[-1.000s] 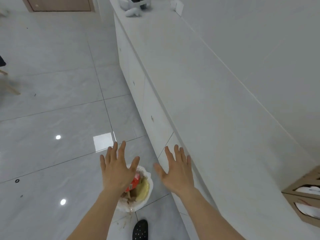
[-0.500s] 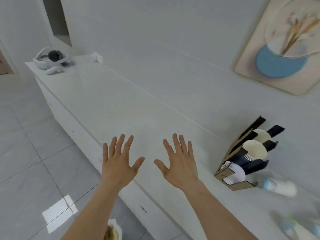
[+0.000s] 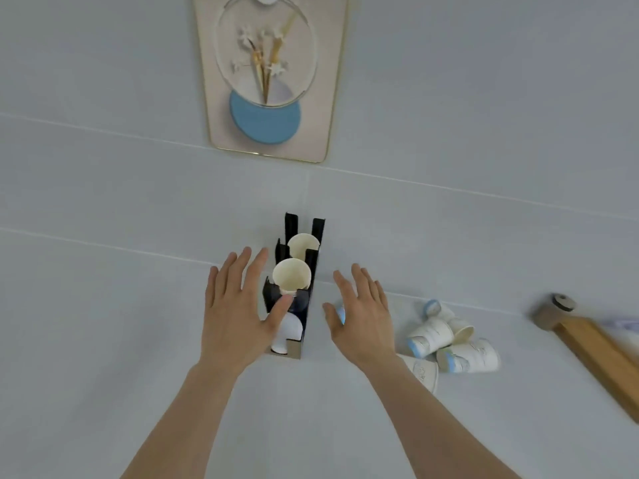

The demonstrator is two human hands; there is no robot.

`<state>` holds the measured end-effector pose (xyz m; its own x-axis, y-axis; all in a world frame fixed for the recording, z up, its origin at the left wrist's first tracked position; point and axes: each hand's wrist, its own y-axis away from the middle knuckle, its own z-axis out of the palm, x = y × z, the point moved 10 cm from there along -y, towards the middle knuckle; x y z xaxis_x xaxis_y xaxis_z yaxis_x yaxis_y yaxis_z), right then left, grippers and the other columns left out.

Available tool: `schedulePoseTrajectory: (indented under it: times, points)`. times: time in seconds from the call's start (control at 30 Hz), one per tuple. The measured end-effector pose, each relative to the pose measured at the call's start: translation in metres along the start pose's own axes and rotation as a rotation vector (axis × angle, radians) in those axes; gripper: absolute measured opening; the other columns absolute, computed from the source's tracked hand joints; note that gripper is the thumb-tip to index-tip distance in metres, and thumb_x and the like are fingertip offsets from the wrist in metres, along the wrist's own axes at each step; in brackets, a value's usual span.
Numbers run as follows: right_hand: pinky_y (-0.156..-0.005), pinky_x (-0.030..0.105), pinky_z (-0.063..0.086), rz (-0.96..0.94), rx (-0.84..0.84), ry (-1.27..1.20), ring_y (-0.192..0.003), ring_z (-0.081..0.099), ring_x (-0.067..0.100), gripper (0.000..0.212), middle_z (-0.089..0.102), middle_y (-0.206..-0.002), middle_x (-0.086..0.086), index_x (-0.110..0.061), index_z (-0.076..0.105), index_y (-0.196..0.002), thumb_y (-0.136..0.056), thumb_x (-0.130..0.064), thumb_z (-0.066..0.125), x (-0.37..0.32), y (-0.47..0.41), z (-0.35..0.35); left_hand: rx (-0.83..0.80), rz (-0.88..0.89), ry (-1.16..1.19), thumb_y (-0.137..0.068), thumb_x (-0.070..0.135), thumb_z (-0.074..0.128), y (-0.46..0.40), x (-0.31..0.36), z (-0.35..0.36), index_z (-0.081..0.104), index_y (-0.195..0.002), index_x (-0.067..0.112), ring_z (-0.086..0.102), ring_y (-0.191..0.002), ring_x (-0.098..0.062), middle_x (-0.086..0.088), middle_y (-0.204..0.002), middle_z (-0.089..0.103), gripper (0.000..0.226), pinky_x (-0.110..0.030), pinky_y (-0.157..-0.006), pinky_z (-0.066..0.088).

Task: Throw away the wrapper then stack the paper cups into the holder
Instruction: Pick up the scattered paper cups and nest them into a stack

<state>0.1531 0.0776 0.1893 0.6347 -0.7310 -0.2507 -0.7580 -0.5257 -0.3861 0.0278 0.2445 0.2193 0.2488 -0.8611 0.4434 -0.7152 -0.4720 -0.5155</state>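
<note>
**Both hands empty, cups are off to the right**

So the person's got both hands out flat over the table [image 3: 138, 340], fingers spread wide, nothing held in either one. The left hand [image 3: 235, 316] is hovering right in front of the black cup holder [image 3: 313, 271], thumb crossing its near slots. That holder sits near the back edge by the wall and runs front to back, and there are already a few cups standing in it, rims up.

The right hand [image 3: 363, 323] is just on the other side of the holder, and there's a bit of blue-rimmed cup peeking out under it, can't tell if it's touching. The loose paper cups [image 3: 449, 344] are a little pile lying on their sides further toward the right end of the table, pointing every which way, so each one needs turning upright before it goes in a slot.

No wrapper anywhere I can see, so I'd guess that part's done. Right hand is clearly the closer one to the pile, so that's the one I'd grab with.

There's also a wooden thing [image 3: 594, 354] at the far right, not in the way.
</note>
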Motion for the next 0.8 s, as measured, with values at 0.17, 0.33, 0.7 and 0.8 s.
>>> schedulePoseTrajectory:
  times: [0.17,0.33,0.7,0.8]
  points:
    - [-0.119,0.051,0.034,0.282,-0.036,-0.033,-0.149,0.036,0.039,0.058,0.038,-0.161,0.019,-0.018,0.048,-0.15,-0.095,-0.033,0.062,0.143,0.015,-0.012,-0.101,0.151,0.061,-0.088,0.06,0.053,-0.023,0.106,0.09,0.03,-0.154,0.027,0.027,-0.149,-0.023,0.001,-0.16,0.034,0.078,-0.044,-0.125,0.016]
    - [-0.106,0.045,0.044,0.553,-0.137,-0.117,-0.135,0.048,0.032,0.057,0.047,-0.152,0.008,-0.02,0.046,-0.148,-0.095,-0.034,0.06,0.264,0.049,0.001,-0.263,0.246,0.094,-0.088,0.056,0.056,-0.012,0.181,0.193,0.027,-0.155,0.031,0.027,-0.149,-0.022,0.004,-0.16,0.034,0.078,-0.044,-0.125,0.016]
    - [-0.098,0.036,0.053,1.128,-0.459,-0.732,-0.107,0.068,0.021,0.037,0.074,-0.117,-0.001,-0.02,0.07,-0.125,-0.096,-0.038,0.058,0.344,0.144,0.105,-0.796,0.251,-0.034,-0.079,0.053,0.067,0.078,0.211,0.358,-0.005,-0.157,0.038,0.001,-0.156,-0.016,0.012,-0.168,0.004,0.106,-0.037,-0.126,-0.005]
    - [-0.092,0.034,0.054,1.051,-0.454,-0.774,-0.099,0.069,0.019,0.027,0.075,-0.107,-0.001,-0.02,0.073,-0.114,-0.097,-0.033,0.056,0.329,0.136,0.109,-0.894,0.239,-0.041,-0.077,0.045,0.073,0.098,0.205,0.377,-0.005,-0.157,0.037,0.001,-0.156,-0.017,0.014,-0.167,0.006,0.112,-0.035,-0.125,-0.006]
